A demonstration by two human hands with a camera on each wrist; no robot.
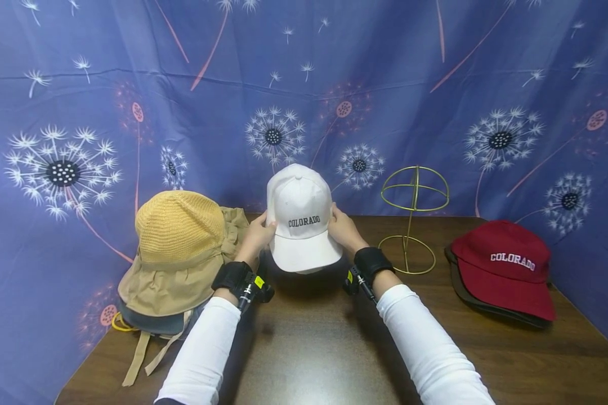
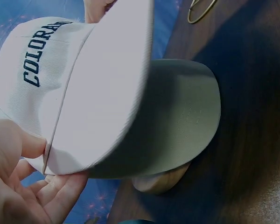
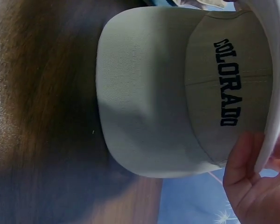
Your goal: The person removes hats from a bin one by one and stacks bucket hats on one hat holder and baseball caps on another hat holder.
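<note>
A white cap [image 1: 300, 194] with dark "COLORADO" lettering is held up at the back middle of the table, brim toward me. My left hand [image 1: 255, 235] pinches its left side where brim meets crown; the left wrist view shows the thumb above and fingers below. On the opposite side my right hand [image 1: 345, 229] grips the cap's edge, fingers reaching underneath. Directly beneath is a second pale cap [image 3: 140, 93], greyish-green in shadow, also lettered "COLORADO". The white cap overlaps its crown. Under its brim in the left wrist view shows a round wooden piece [image 2: 162, 179].
A yellow knitted hat [image 1: 179, 225] tops a pile of beige and dark hats on the left. Right of the white cap stands a gold wire hat stand [image 1: 409, 225]. Farther right, a red cap [image 1: 506, 264] lies over a dark one. A blue dandelion-print curtain [image 1: 208, 129] hangs behind.
</note>
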